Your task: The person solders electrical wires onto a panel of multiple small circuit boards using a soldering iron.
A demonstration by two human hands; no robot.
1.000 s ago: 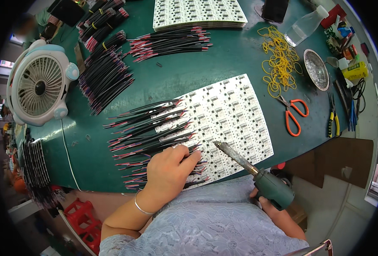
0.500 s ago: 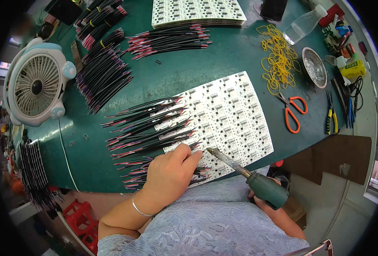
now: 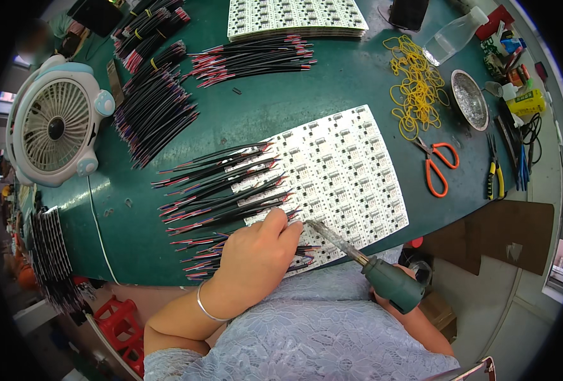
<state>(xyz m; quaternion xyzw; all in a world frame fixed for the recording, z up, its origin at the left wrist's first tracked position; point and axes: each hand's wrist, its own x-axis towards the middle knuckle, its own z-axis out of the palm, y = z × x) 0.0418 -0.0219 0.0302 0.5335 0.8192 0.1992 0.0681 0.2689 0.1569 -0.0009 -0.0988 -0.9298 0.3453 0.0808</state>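
Beneath the left hand [image 3: 256,254], its thumb and forefinger apparently pinching black wires [image 3: 237,213], lies the white board [image 3: 351,171]. The soldering iron [image 3: 389,282] has edged closer to those fingers, seemingly bringing heat to the wire ends; the right hand [image 3: 378,298] wraps its handle.

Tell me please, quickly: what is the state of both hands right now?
Left hand: curled over the wires; whether it grips any cannot be told.
Right hand: closed, holding the green-handled soldering iron.
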